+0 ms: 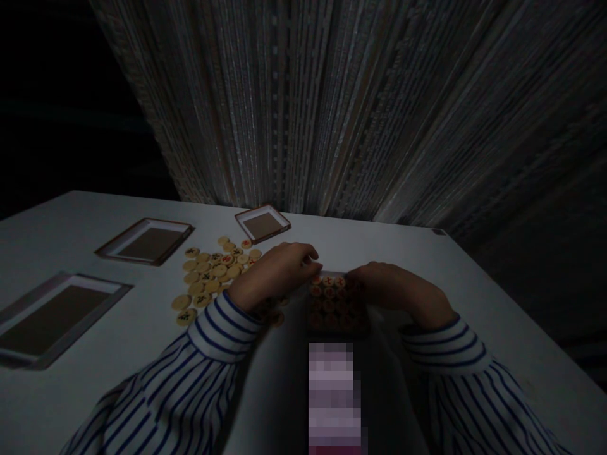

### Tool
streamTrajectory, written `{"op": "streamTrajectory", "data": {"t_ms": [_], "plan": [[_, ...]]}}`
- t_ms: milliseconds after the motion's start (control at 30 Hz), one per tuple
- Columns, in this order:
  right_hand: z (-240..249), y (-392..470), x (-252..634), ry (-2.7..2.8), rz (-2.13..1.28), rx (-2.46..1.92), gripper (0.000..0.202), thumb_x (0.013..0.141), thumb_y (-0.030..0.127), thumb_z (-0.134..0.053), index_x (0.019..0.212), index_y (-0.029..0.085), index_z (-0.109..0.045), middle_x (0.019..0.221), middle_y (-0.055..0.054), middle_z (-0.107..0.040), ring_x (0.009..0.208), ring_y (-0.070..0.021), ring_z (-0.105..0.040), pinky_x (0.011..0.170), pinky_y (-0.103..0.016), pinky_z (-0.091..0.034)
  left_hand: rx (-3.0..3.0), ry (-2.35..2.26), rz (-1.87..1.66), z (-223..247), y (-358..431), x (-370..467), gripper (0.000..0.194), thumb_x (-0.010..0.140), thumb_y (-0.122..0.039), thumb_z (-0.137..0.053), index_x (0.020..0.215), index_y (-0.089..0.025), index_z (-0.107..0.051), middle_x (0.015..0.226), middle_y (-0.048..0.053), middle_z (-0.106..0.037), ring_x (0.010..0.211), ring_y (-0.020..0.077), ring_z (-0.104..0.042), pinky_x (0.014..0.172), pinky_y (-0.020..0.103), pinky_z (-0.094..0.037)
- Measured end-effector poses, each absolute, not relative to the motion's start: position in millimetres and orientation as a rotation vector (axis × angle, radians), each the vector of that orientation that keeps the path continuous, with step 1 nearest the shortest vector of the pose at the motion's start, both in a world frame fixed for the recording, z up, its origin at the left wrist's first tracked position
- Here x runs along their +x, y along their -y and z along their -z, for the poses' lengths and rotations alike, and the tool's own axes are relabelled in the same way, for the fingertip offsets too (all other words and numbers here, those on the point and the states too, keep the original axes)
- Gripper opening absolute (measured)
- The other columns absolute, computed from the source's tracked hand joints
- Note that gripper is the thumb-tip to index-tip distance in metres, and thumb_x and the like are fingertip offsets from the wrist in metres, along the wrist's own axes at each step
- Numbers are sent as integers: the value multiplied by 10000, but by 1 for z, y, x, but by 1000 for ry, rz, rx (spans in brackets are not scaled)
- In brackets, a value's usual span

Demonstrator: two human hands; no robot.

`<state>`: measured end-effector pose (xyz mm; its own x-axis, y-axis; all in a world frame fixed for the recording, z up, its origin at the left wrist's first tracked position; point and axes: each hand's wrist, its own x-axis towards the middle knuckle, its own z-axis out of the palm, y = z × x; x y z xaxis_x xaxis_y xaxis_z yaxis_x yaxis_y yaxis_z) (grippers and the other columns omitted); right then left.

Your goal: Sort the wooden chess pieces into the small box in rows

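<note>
A small box [337, 330] stands near me on the white table, with rows of round pieces with red characters [329, 292] in it. My left hand [279, 268] is at the box's far left corner, its fingers curled; whether they pinch anything is too dark to tell. My right hand [398, 287] lies at the far right corner, fingertips against the box rim, the fingers bent together. A loose heap of round wooden pieces [220, 270], some with black or red characters, spreads to the left, partly hidden behind my left wrist and sleeve.
An open shallow box [263, 239] sits at the table's far edge. Another brown-rimmed box [159, 260] lies left of the heap, and a larger grey-rimmed one [90, 329] is at the near left. A strand curtain [284, 114] hangs behind the white table [474, 303].
</note>
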<state>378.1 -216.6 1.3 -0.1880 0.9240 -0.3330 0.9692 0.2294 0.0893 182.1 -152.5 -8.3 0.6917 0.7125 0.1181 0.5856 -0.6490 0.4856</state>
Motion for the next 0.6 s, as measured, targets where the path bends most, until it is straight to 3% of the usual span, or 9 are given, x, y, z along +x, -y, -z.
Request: {"op": "streamTrajectory", "data": {"t_ms": [600], "plan": [[1,247,400,-2474,195,1916,224,772,227,-548,972,234,-646,848,-37,-669,736,-163,-601,618,-263,-412,2633,-916,-344,20,158,197,242,808,-209,-446,906,-194,-666,849,44,-695,766,175,-622,644,266,-433]]}}
